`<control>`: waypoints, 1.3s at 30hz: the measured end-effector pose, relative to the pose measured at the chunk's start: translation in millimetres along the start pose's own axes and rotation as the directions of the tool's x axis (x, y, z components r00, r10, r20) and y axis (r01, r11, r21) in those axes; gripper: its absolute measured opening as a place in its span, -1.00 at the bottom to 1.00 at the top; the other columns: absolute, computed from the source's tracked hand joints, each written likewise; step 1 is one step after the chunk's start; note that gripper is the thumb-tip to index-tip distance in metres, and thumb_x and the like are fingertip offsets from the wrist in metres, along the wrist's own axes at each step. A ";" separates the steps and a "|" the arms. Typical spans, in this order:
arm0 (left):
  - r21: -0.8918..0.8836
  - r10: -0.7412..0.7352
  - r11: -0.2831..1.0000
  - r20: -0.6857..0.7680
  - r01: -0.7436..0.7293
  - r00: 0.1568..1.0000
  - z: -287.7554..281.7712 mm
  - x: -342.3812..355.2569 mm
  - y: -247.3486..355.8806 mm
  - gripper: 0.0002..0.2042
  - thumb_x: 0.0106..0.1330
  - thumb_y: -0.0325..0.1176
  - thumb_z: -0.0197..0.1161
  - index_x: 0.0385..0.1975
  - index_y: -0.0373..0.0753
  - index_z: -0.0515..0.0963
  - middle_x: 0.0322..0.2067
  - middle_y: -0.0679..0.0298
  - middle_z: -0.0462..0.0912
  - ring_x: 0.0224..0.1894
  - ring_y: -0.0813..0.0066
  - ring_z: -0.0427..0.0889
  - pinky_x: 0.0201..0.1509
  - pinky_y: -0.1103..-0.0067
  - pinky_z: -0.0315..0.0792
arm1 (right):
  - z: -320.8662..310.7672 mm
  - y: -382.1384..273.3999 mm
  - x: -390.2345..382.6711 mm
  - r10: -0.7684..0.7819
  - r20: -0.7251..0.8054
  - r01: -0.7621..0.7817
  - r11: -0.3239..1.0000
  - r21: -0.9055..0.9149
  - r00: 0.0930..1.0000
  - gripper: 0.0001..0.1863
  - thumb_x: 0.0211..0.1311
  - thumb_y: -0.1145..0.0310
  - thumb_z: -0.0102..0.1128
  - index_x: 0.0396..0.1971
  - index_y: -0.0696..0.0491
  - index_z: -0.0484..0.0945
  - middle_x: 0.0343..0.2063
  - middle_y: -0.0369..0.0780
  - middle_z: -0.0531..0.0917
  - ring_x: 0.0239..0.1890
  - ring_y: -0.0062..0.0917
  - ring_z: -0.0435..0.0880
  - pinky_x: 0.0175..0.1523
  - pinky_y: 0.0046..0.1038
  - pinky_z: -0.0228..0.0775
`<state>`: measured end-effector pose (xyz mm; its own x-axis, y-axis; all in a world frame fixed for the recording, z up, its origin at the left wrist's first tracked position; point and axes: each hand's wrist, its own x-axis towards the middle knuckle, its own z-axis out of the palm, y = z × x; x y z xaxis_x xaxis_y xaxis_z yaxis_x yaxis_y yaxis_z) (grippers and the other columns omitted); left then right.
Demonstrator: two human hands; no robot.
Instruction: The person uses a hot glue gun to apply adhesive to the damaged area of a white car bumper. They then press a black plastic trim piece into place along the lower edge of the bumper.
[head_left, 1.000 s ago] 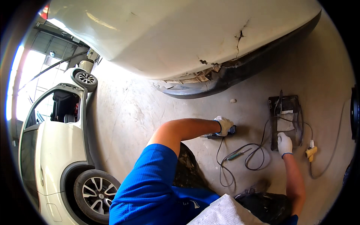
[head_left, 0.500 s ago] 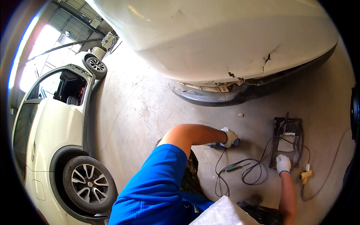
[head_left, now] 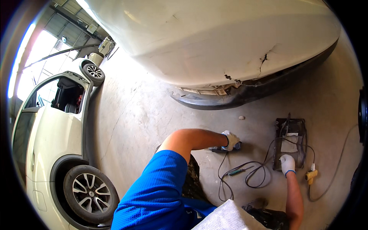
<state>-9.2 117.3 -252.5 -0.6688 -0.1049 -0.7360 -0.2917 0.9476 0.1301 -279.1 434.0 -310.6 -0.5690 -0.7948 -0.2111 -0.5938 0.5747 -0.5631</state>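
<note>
My left hand [head_left: 231, 140], in a white glove with a blue cuff, bears down on a dark blue object [head_left: 218, 149] on the floor. Its fingers curl over it, and most of that object is hidden under the hand. My right hand [head_left: 287, 164], gloved alike, rests with fingers drawn in at the near left part of a black tray-like part [head_left: 301, 127]. What it pinches, if anything, is hidden. A pale sheet [head_left: 290, 143] lies on the tray. Between my hands a green-handled soldering iron [head_left: 237, 171] lies on the floor among loops of dark cable [head_left: 264, 174].
Ahead stands a white car bumper [head_left: 214, 53], cracked, with its black lower trim [head_left: 214, 101] hanging apart. A yellow socket [head_left: 311, 175] with a cord lies right of the tray. A small pale lump [head_left: 241, 117] is on the floor. Another white car [head_left: 57, 134] stands at left.
The whole view has shifted slightly, so things sit a little further left. Both hands keep nearly the same places at the blue object and the tray.
</note>
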 end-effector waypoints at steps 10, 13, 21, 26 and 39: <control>-0.156 0.003 0.987 -0.153 -0.027 0.988 -29.6 -13.8 15.8 -0.54 0.12 -0.22 0.23 0.04 -0.24 0.55 0.02 -0.05 0.65 0.10 -0.06 0.65 0.15 0.18 0.54 | -0.3 -19.2 6.3 0.017 -0.005 -0.015 0.985 0.172 1.000 -0.73 0.23 0.26 0.32 -0.36 0.22 0.69 -0.41 0.00 0.73 -0.33 -0.22 0.74 -0.19 -0.21 0.52; -0.129 0.022 0.991 -0.127 -0.038 0.992 -44.3 -7.2 15.5 -0.49 0.14 -0.18 0.26 0.13 -0.22 0.53 0.10 -0.04 0.63 0.17 -0.06 0.62 0.23 0.20 0.52 | 3.7 -16.8 18.6 0.028 0.029 -0.037 0.935 0.352 0.999 -0.78 0.27 0.34 0.27 -0.34 0.22 0.69 -0.50 -0.10 0.71 -0.48 -0.45 0.68 -0.35 -0.32 0.49; -0.012 -0.050 0.998 0.340 0.057 0.939 -20.6 4.2 -14.8 -0.11 -0.14 0.25 0.50 0.09 -0.37 0.52 0.06 -0.21 0.65 0.12 0.02 0.68 0.18 0.33 0.56 | -15.3 -14.9 13.5 0.159 0.208 -0.251 0.790 0.559 0.965 -0.80 0.28 0.48 0.19 -0.21 0.19 0.74 -0.47 -0.16 0.74 -0.49 -0.52 0.72 -0.37 -0.42 0.58; 0.028 -0.134 0.991 0.029 0.133 0.991 35.1 -11.9 -9.3 -0.24 -0.05 0.21 0.47 0.07 -0.26 0.60 0.04 0.02 0.71 0.10 0.10 0.71 0.14 0.26 0.59 | -17.9 -31.3 10.7 0.207 0.237 -0.310 0.750 0.584 0.949 -0.78 0.37 0.45 0.13 -0.11 0.22 0.65 -0.48 -0.14 0.73 -0.55 -0.47 0.71 -0.42 -0.38 0.58; 0.465 0.552 0.804 -0.350 -0.372 0.757 9.6 -5.3 -2.8 -0.75 0.27 -0.30 0.21 -0.06 -0.11 0.55 -0.03 0.18 0.58 0.07 0.17 0.57 0.18 0.28 0.42 | -12.3 -18.8 11.3 0.107 0.000 -0.103 0.956 0.276 0.994 -0.76 0.23 0.34 0.19 -0.21 0.15 0.70 -0.27 0.05 0.74 -0.25 -0.08 0.74 -0.10 -0.14 0.56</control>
<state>1.7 118.1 -255.4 -0.9064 0.3385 -0.2528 0.3319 0.9407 0.0694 -281.4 416.6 -292.6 -0.6292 -0.7287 -0.2705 -0.3521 0.5775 -0.7365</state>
